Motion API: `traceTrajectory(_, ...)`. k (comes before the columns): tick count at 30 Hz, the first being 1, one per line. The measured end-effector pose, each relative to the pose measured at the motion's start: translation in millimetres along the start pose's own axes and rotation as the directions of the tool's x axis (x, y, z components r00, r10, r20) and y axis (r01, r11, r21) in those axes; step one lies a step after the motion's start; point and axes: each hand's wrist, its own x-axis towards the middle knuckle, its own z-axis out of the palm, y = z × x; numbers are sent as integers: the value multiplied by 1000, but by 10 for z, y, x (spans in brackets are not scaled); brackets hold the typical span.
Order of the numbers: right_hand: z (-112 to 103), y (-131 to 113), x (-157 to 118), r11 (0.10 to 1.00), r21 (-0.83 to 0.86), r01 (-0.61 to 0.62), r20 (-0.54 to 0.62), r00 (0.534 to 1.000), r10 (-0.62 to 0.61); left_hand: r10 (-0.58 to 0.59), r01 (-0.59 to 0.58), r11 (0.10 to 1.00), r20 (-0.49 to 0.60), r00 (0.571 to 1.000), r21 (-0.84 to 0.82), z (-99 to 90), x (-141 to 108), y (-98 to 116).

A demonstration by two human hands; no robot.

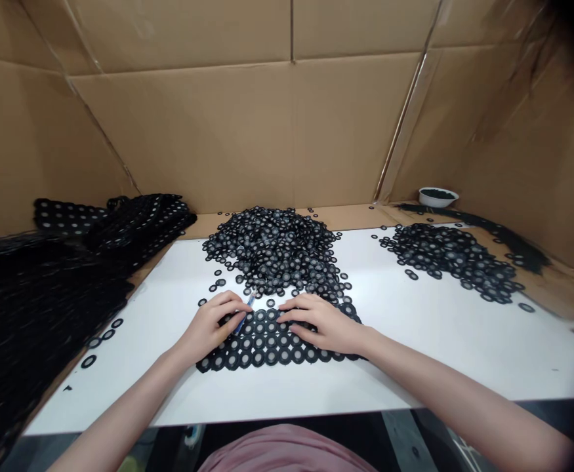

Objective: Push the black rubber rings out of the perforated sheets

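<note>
My left hand [219, 322] grips a slim blue-and-clear pen-like tool [245, 313], held slanted over the left part of a panel [271, 356] made of black rings in rows. The rings have pale centres. On the right part of this panel, my right hand [319, 320] lies with its fingers bent and apart, fingertips at the rings. I cannot see anything held in it. One loose ring [270, 303] lies between the two hands, just beyond the panel's far edge. Behind them rises a large heap of black rings [277, 246]. My hands and wrists cover parts of the panel.
A second ring heap [456, 259] lies at the right on the white board [365, 393]. Behind it are a white bowl [438, 198] with dark contents and a dark strand bundle [508, 239]. Black material [35, 314] is piled at left. Cardboard walls [218, 131] surround the table.
</note>
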Motion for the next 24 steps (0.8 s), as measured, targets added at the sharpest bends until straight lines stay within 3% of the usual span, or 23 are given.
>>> traceTrajectory(16, 13, 5, -5, 1000, -12, 6, 1, 1000, -6, -5, 5, 1000, -7, 1000, -3, -12, -15, 30)
traceTrajectory(20, 23, 19, -2, 1000, 2, 21, -17, 1000, -21, -3, -2, 1000, -196, 981, -27, -176, 51, 110)
traceTrajectory(22, -48, 9, 17, 999, 31, 33, -77, 997, -31, 14, -29, 999, -338, 941, -38, -362, 81, 225)
traceTrajectory(24, -222, -62, 32, 998, 57, 38, -220, 975, -25, 31, -55, 998, -484, 874, -36, -585, 21, 400)
